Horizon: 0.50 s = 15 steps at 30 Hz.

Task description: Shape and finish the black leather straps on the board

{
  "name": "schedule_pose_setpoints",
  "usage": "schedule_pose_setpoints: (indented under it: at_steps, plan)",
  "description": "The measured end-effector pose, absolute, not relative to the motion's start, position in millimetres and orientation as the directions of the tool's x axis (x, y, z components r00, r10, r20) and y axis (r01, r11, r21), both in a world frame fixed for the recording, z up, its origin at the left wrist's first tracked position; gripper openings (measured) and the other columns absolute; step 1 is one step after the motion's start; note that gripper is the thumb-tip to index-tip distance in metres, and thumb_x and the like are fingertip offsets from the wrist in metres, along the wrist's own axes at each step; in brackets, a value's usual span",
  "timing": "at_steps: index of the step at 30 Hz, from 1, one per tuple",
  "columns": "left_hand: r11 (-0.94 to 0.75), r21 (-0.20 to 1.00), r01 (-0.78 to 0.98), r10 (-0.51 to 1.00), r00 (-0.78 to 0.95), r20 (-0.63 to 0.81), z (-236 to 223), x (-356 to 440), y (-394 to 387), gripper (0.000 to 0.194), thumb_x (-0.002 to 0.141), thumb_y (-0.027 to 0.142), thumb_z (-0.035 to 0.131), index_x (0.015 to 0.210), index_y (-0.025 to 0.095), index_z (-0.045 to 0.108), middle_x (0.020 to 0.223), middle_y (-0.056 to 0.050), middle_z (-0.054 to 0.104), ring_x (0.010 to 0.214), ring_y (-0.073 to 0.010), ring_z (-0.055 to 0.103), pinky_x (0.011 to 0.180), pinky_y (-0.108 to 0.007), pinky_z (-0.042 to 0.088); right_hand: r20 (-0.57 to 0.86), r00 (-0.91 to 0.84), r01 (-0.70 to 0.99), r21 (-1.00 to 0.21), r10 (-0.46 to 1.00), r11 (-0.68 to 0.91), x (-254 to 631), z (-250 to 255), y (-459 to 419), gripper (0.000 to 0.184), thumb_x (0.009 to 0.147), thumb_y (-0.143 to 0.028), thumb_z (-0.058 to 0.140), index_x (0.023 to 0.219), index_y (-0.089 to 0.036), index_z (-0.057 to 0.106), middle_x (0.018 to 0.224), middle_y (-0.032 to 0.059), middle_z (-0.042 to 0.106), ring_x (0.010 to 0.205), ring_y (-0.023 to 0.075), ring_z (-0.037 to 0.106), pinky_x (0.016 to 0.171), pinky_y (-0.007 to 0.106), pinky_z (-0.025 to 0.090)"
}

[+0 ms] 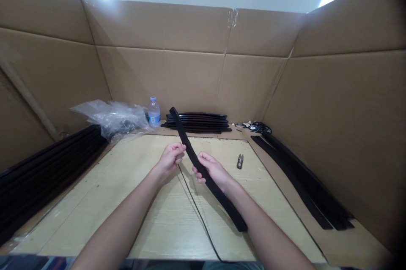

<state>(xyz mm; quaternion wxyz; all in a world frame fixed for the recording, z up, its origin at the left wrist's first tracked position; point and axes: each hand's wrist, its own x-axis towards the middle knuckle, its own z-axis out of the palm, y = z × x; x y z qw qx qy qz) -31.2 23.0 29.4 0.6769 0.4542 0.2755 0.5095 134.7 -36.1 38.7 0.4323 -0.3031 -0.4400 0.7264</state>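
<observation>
A long, slightly curved black strip (226, 206) is held slantwise above the table, its far end raised and its near end beside my right forearm. My right hand (215, 170) is closed around the middle of this strip. Just left of it, my left hand (169, 158) is closed in a pinch at the strip's edge. From beneath those fingers a thin black cord (197, 208) runs down to the table's front edge. The exact grip of the left fingertips is partly hidden. Small thread snips (240, 161) lie on the table to the right of my hands.
Black strips are stacked at the back (198, 122); a pile of strips (47, 177) lies left, more strips (298, 181) right. A water bottle (154, 113) stands by a clear plastic bag (117, 115). Tangled black cord (260, 127) lies back right. Cardboard walls (190, 67) enclose the table (104, 202).
</observation>
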Motion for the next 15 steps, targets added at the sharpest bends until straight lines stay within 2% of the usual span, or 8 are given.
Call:
schedule_pose_setpoints:
  at_steps: [4, 9, 15]
  plan:
    - [0.06, 0.897, -0.438, 0.959, 0.274, 0.07, 27.3, -29.1, 24.3, 0.036, 0.065, 0.03, 0.075, 0.058, 0.016, 0.042, 0.044, 0.011, 0.024, 0.035, -0.0008, 0.015, 0.035, -0.017, 0.007, -0.089, -0.397, -0.364, -0.898, 0.914, -0.246, 133.9, 37.8, -33.4, 0.03, 0.074, -0.042, 0.065, 0.084, -0.018, 0.049, 0.063, -0.001, 0.056, 0.045, 0.0064, 0.045, 0.037, 0.014, 0.028]
    - [0.063, 0.894, -0.444, 0.968, 0.245, 0.053, 26.4, -26.9, 25.0, 0.04, 0.063, 0.03, 0.076, 0.056, 0.017, 0.039, 0.043, 0.012, 0.022, 0.034, -0.0006, 0.013, 0.035, -0.018, 0.005, -0.076, -0.298, -0.345, -0.921, 0.952, -0.181, 135.3, 37.5, -29.6, 0.027, 0.069, -0.037, 0.071, 0.075, -0.014, 0.058, 0.06, -0.0022, 0.052, 0.046, 0.0058, 0.044, 0.042, 0.018, 0.043]
    - [0.067, 0.891, -0.449, 0.965, 0.256, 0.056, 33.9, -21.9, 19.0, 0.033, 0.061, 0.03, 0.077, 0.063, 0.013, 0.048, 0.046, 0.011, 0.026, 0.035, 0.0003, 0.015, 0.035, -0.017, 0.005, -0.074, -0.282, -0.326, -0.93, 0.956, -0.168, 135.6, 36.8, -33.9, 0.025, 0.064, -0.031, 0.076, 0.077, -0.013, 0.063, 0.064, -0.0025, 0.05, 0.051, 0.0071, 0.048, 0.049, 0.024, 0.054]
